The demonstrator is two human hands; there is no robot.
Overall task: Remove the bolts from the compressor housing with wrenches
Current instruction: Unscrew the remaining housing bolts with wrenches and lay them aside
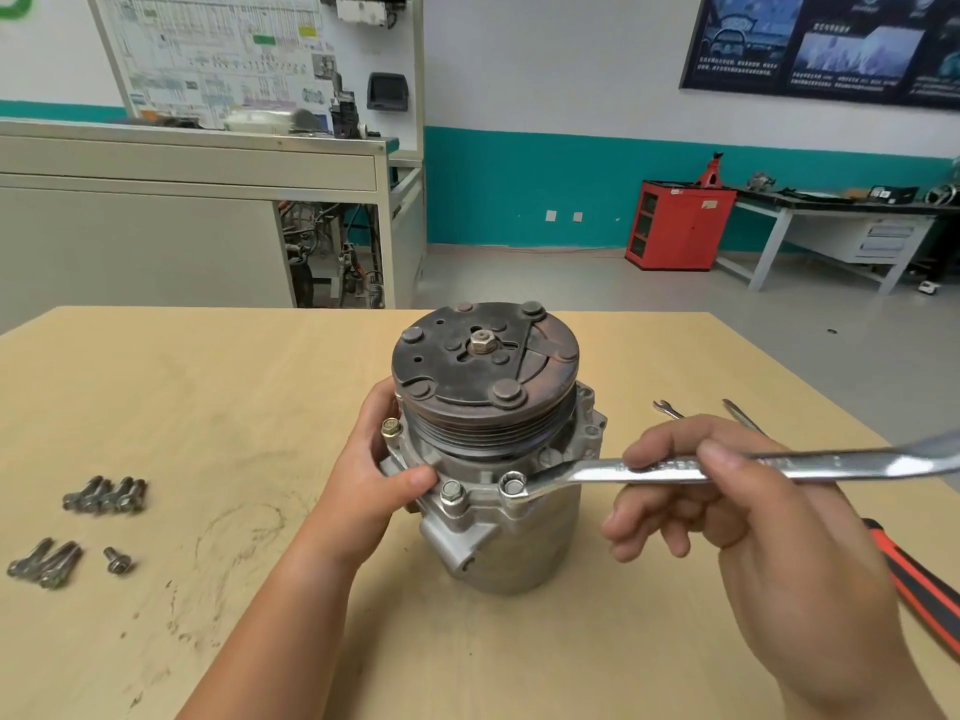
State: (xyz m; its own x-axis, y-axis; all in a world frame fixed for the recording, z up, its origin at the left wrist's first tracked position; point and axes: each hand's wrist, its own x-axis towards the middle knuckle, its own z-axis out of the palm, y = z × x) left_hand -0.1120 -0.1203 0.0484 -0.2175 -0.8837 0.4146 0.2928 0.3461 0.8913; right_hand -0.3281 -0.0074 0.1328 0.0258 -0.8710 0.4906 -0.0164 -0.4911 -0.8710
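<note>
A grey metal compressor housing (514,548) stands upright mid-table, topped by a rusty pulley (483,366). My left hand (374,475) grips the housing's left flange, thumb laid on its front rim. My right hand (727,511) pinches a shiny silver wrench (779,467) whose ring end sits over a bolt (511,483) on the front flange. A second bolt (452,493) stands just left of it, and a third, yellowish bolt (389,427) is at the left by my fingers.
Several loose bolts (106,495) lie at the table's left, more bolts (47,563) below them. Two spare wrenches (667,409) lie at the right behind my hand. A red-and-black tool handle (919,584) lies at the right edge. The wooden table (208,407) ends just behind the compressor.
</note>
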